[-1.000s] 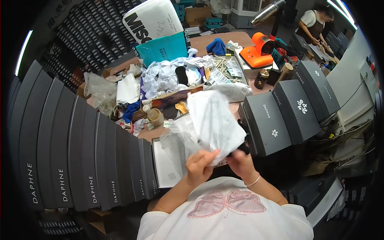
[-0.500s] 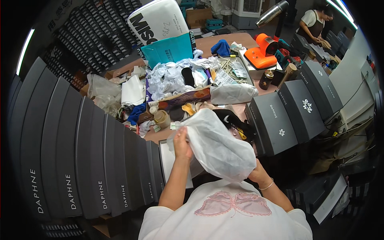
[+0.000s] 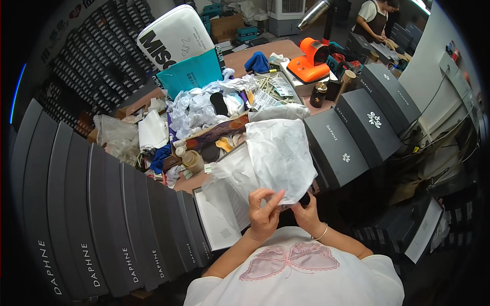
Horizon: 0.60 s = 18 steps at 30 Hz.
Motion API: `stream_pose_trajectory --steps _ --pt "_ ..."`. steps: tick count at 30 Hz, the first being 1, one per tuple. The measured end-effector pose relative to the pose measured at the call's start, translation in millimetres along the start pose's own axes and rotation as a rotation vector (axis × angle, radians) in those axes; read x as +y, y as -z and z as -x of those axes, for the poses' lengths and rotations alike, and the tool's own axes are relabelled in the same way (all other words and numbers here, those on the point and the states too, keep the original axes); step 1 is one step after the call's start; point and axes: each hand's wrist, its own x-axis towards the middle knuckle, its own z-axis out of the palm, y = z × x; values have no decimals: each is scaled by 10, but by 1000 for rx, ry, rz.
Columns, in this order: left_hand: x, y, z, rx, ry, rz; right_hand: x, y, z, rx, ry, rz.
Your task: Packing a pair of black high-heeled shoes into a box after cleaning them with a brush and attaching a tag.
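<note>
A thin white cloth-like bag [image 3: 282, 160] hangs spread out in front of me, its lower edge at my fingers. With curled fingers, my left hand [image 3: 262, 217] pinches that edge near its lower left corner. My right hand [image 3: 307, 216] is closed on the lower right part of the bag. A small dark thing [image 3: 304, 199] shows at the right fingertips; its kind is hidden. Left of the bag lies an open shoe box [image 3: 208, 211], white inside, with translucent wrapping paper [image 3: 229, 188] spilling over it.
Dark grey shoe boxes [image 3: 112, 214] stand in a row on the left, more boxes [image 3: 337, 148] on the right. Behind are a bin of crumpled white paper [image 3: 196, 109], a jar [image 3: 192, 161] and an orange device [image 3: 311, 61]. A person [image 3: 375, 23] works at the far right.
The bag has gone from slanted between my spread hands to hanging flat and farther forward. Both hands have come close together at its lower edge. The view has shifted, uncovering more of the open box.
</note>
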Motion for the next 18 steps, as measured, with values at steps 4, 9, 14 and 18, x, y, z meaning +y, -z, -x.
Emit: stream_pose_trajectory --steps 4,9,14,18 --pt "40 -173 65 -129 -79 158 324 178 -200 63 637 947" --pt "164 -336 -55 -231 -177 302 -16 555 -230 78 97 212" --pt "-32 -793 -412 -476 -197 327 -773 1346 -669 -398 234 1484" --pt "-1404 -1057 -828 -204 218 -123 -388 1903 -1103 -458 185 1850"
